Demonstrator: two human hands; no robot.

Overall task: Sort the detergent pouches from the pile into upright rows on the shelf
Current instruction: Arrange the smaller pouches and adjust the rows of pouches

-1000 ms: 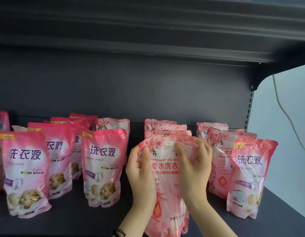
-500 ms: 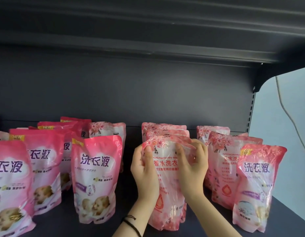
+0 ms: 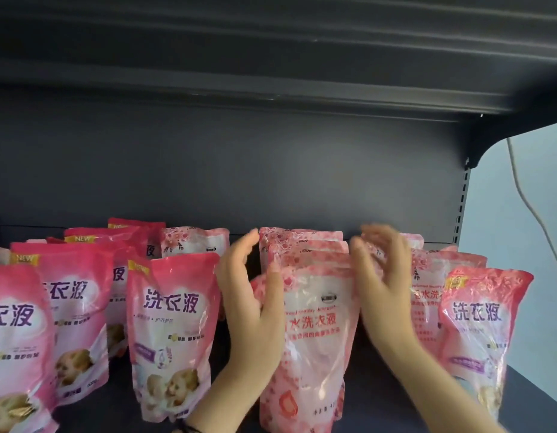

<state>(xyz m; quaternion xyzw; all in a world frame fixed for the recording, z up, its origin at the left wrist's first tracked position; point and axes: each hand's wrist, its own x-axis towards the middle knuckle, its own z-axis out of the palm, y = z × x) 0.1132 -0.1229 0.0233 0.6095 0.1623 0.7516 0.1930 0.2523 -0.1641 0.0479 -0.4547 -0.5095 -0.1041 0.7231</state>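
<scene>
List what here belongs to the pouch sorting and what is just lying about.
In the job:
- front floral pouch, upright
- left hand and right hand, open on either side of it
- floral row behind
- dark pink pouches
- shelf

Just there:
- cable on the wall
- upper shelf

Pale floral pouch (image 3: 314, 332): thin plastic film, glossy, crinkled along the top seal. Deep pink pouches (image 3: 174, 323): the same shiny film, creased, with bright highlights. Shelf board (image 3: 380, 395) and back panel (image 3: 271, 176): dark, smooth and matt, seemingly painted metal.
</scene>
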